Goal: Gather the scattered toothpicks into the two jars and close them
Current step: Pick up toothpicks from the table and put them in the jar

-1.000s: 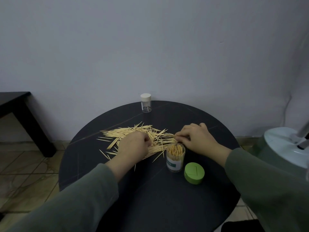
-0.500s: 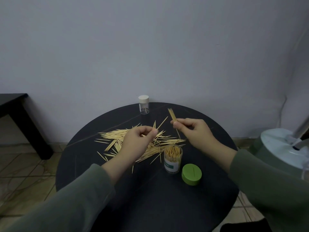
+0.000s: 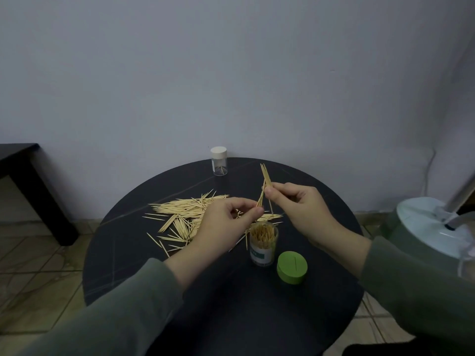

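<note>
Pale wooden toothpicks (image 3: 265,179), a small bundle, stand nearly upright, pinched by the right hand (image 3: 302,210) at mid-length and by the left hand (image 3: 226,222) at their lower tips. The open jar (image 3: 263,241) sits just below both hands, nearer the left thumb.

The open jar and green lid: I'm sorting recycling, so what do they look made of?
The open jar looks like clear glossy plastic, possibly glass: the toothpicks show through its wall. The green lid looks like matte opaque plastic, evenly coloured.
</note>
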The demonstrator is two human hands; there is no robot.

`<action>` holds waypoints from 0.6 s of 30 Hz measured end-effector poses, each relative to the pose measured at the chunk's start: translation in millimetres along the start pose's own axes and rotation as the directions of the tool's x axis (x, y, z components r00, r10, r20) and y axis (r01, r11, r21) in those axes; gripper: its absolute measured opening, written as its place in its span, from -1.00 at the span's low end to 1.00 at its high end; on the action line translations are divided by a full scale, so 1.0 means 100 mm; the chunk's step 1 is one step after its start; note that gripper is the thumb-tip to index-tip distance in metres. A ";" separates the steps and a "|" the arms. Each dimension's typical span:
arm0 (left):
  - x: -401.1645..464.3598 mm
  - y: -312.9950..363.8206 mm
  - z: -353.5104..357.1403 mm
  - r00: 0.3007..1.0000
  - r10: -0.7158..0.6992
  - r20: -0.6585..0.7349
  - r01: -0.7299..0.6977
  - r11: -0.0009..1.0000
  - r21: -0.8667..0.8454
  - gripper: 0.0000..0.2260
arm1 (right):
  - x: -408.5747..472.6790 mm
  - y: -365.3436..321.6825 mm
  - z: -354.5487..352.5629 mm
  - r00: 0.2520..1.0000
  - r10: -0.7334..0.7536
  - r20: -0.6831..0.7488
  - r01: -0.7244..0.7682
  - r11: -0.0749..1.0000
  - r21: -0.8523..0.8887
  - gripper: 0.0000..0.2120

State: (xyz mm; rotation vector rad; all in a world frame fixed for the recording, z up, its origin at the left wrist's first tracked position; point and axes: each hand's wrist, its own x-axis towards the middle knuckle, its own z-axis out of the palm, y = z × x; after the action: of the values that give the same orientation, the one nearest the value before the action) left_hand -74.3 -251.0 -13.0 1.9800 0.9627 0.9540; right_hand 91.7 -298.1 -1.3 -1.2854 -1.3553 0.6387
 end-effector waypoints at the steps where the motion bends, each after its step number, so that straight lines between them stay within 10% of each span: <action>1: -0.01 0.00 0.01 1.000 0.007 0.009 -0.006 1.000 -0.018 -0.90 | -0.01 0.00 0.00 1.000 0.000 0.001 0.000 1.000 0.002 -0.86; 18: -0.05 -0.13 0.16 0.985 -0.148 0.086 0.171 0.883 -0.438 -0.91 | -0.14 0.17 0.01 0.980 0.177 0.093 -0.191 0.966 0.174 -0.85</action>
State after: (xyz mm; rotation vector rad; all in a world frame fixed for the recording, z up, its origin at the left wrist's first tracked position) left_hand -67.3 -254.0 -32.7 1.5082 0.7816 0.9300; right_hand 93.3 -305.8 -22.0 -1.2572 -1.2162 0.9280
